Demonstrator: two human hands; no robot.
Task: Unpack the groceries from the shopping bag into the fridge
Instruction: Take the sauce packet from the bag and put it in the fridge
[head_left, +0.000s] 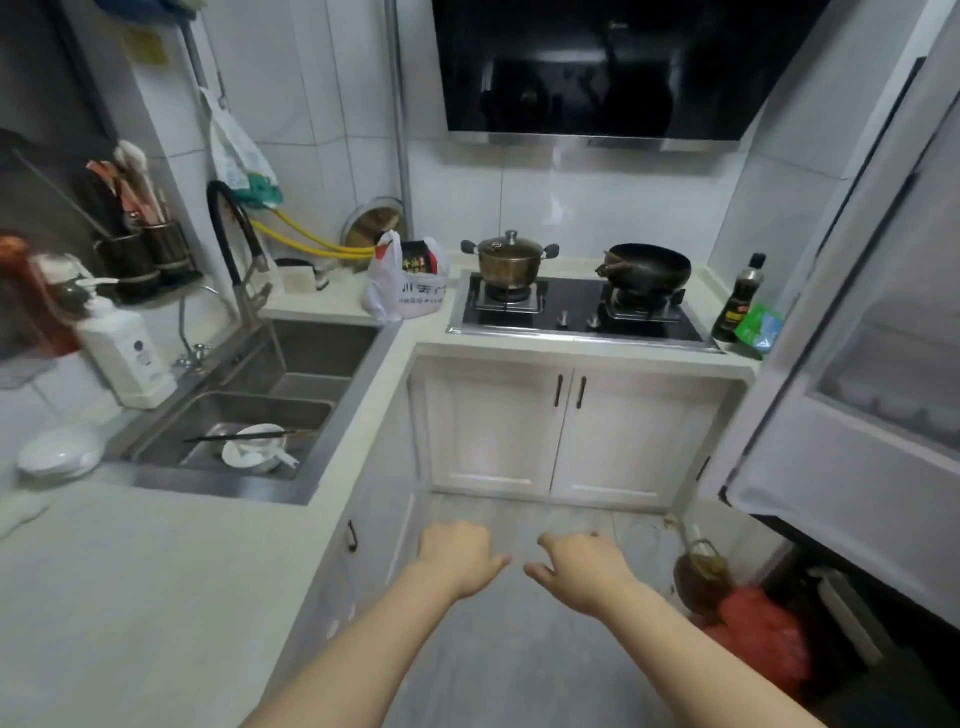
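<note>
A white plastic shopping bag (402, 291) with dark printed lettering stands on the pale bench (322, 306) in the far corner, between the steel sink (270, 395) and the black gas hob (582, 312). Its handles stand up and its mouth gapes, showing a red-and-black packet (422, 258) inside; what else it holds cannot be made out. The fridge door (857, 364) hangs open at the right edge, cut off by the frame, with the shelves behind it hidden from view. Two bare hands reach out low over the grey floor, well apart from the bag: the left hand (457, 553) and the right hand (582, 564) both hold nothing, fingers loosely curled downward. A lidded brass-coloured pot (511, 260) and a dark wok (649, 265) sit on the burners. A red mesh bag (758, 639) lies blurred on the floor beside the fridge, next to a brownish jug (698, 577) whose contents are unclear
</note>
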